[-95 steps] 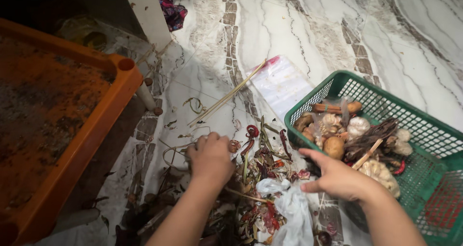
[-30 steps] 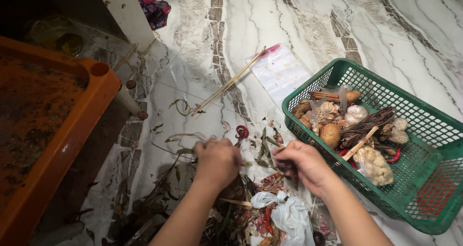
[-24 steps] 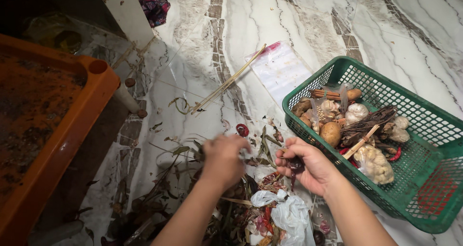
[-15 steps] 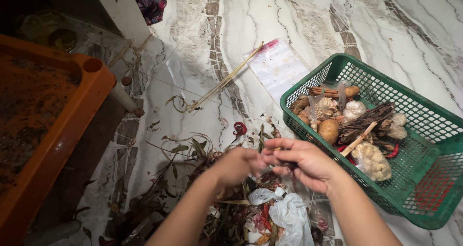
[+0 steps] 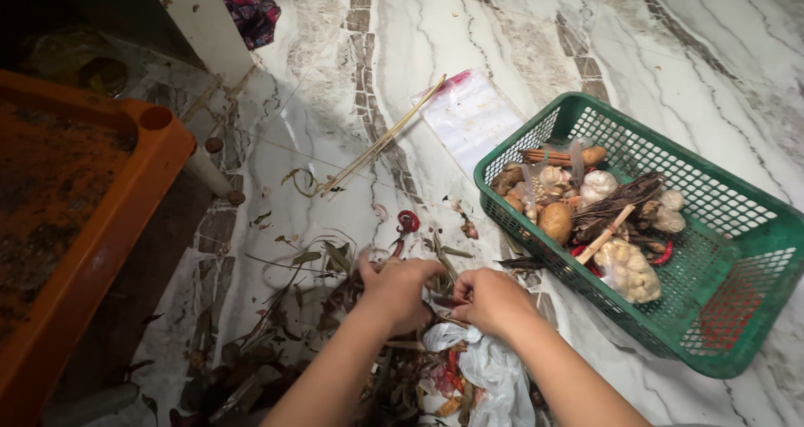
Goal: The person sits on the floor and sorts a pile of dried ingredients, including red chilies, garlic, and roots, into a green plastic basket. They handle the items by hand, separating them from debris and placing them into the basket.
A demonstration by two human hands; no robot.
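Both hands, left hand (image 5: 398,289) and right hand (image 5: 494,300), now meet over the scraps (image 5: 435,310) (formerly apart); fingers pinching stems.

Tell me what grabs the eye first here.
The green basket at right, holding garlic, a potato and sticks. At bottom centre, the left hand and right hand meet over a heap of leaves and red chillies on the marble floor. An orange tray fills the left edge.
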